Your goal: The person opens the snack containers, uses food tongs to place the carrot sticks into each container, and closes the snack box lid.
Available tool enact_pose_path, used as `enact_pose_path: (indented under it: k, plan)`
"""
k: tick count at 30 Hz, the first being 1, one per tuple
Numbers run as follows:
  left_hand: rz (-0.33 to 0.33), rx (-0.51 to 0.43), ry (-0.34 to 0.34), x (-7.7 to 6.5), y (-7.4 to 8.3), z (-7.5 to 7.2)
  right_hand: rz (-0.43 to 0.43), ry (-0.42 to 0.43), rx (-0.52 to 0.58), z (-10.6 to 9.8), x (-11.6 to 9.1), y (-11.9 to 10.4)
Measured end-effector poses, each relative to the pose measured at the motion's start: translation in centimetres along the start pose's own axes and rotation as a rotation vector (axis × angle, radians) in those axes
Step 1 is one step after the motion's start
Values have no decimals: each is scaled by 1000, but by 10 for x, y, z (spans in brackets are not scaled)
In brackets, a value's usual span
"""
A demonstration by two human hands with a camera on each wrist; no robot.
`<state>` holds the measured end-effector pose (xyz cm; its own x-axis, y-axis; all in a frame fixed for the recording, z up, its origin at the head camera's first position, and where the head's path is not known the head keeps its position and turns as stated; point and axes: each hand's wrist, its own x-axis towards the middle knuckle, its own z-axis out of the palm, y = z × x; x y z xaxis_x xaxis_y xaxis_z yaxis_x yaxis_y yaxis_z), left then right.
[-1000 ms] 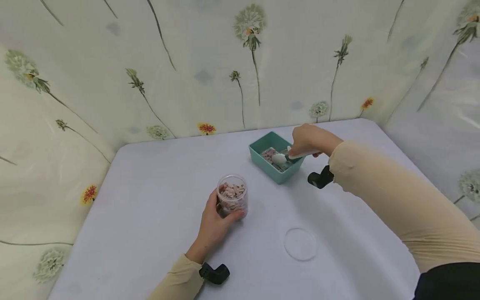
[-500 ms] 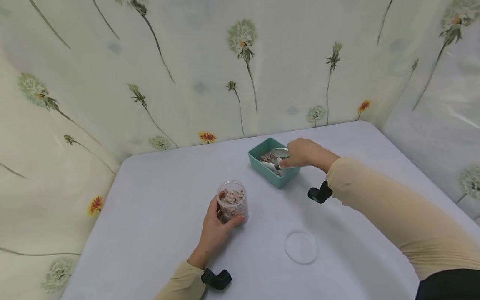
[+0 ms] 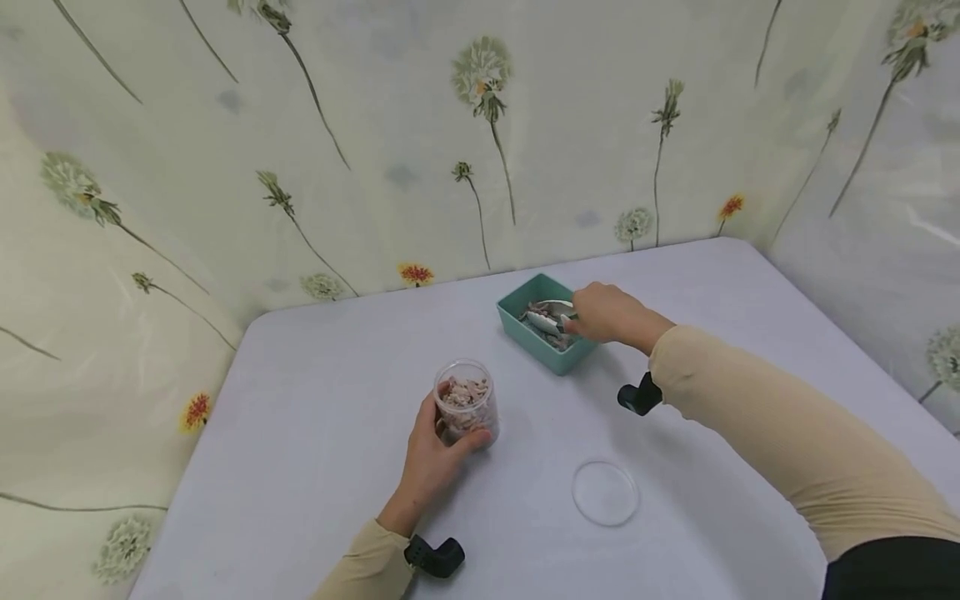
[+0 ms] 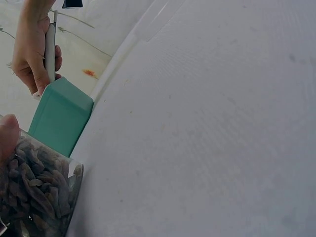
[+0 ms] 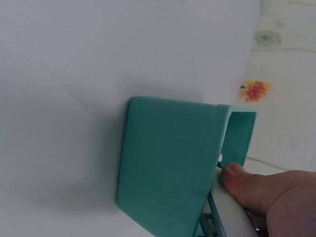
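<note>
My left hand [image 3: 435, 467] grips a clear plastic jar [image 3: 474, 423] round its side. The jar is open at the top and filled with pinkish-brown dried pieces [image 4: 37, 182]. Behind it to the right, a teal rectangular box [image 3: 534, 343] holds more of these pieces. Over the box's right side, my right hand [image 3: 611, 315] holds a pair of tongs [image 3: 543, 322] with pale, spoon-shaped ends, which reach down among the pieces. In the right wrist view, the thumb [image 5: 242, 185] presses on the white handle [image 5: 229, 212]. The other fingers are mostly hidden there.
A clear round lid [image 3: 606, 493] lies on the white tabletop [image 3: 322, 417], in front of the box and right of the jar. A flower-printed curtain [image 3: 360, 167] stands along the back edge and both sides.
My right hand has lowered the tongs into the box, and their ends have spread apart among the pieces. The left hand stays on the jar. The head view has tilted a little.
</note>
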<state>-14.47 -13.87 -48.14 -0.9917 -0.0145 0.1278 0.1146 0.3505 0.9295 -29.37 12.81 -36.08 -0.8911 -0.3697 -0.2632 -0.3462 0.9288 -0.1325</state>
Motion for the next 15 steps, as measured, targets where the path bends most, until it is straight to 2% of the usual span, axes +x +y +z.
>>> enact_pose_path:
  k: [9, 15]
  plan:
    - [-6, 12, -10, -2, -3, 1, 2, 55, 80, 5, -2, 5]
    - [17, 8, -4, -1, -1, 0, -41, 109, 113, 1, -7, 12]
